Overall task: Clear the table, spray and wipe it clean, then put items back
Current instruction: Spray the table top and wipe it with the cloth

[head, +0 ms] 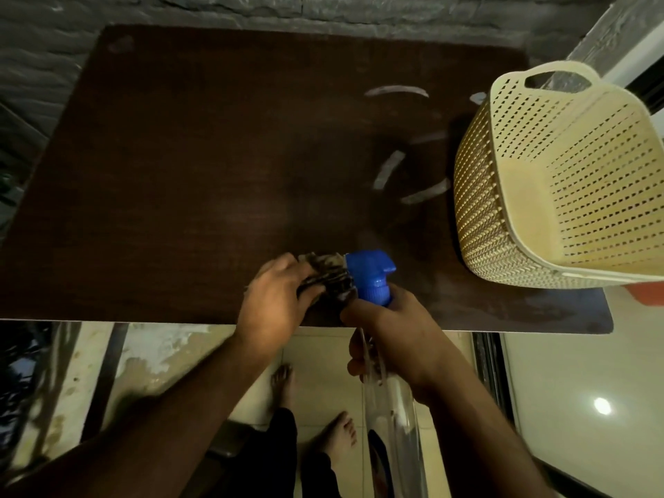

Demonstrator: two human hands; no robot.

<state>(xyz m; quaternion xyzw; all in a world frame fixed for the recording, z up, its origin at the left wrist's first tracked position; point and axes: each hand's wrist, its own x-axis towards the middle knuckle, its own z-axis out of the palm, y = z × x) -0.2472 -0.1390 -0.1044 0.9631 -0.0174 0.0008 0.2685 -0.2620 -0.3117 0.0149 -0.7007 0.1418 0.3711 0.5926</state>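
Observation:
The dark brown table (201, 167) fills the upper view, with pale wet streaks (388, 170) on its right half. My left hand (276, 300) grips a dark crumpled cloth (328, 278) lying on the table near its front edge. My right hand (395, 339) holds a clear spray bottle (391, 407) by the neck, its blue trigger head (370, 274) right beside the cloth and its nozzle facing right. The bottle's body hangs below the table edge.
A cream perforated plastic basket (560, 181) stands on the table's right end, tilted in this view. A grey brick wall runs behind the table. Below the front edge are a tiled floor and my bare feet (337, 433). Something orange (646, 292) peeks from under the basket.

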